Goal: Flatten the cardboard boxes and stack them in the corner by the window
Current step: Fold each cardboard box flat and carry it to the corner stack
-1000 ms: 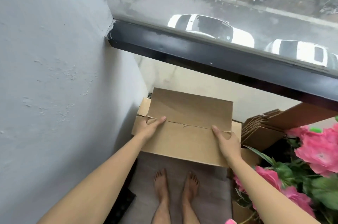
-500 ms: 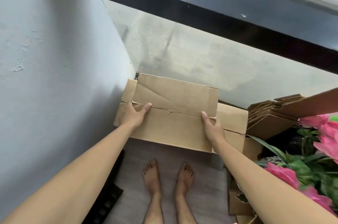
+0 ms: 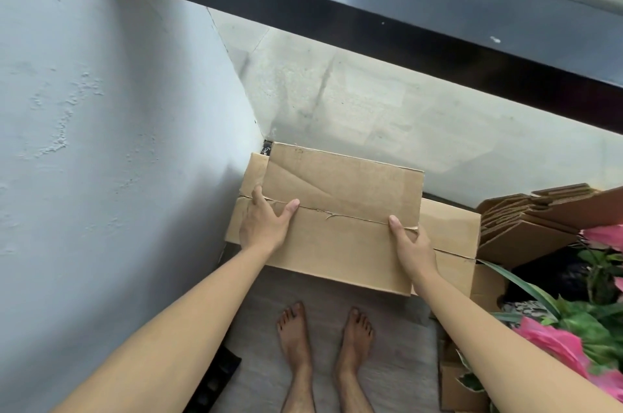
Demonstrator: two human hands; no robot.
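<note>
The flattened box sits in the corner where the side wall meets the wall below the window sill, lying on top of another flat piece of cardboard. The left hand grips the box's left edge, thumb spread across the top along the centre seam. The right hand holds the box's right edge, thumb on top and fingers wrapped over the side. To the right of the box stand folded cardboard pieces and pink flowers. Bare feet stand on the floor just in front of the box.
</note>
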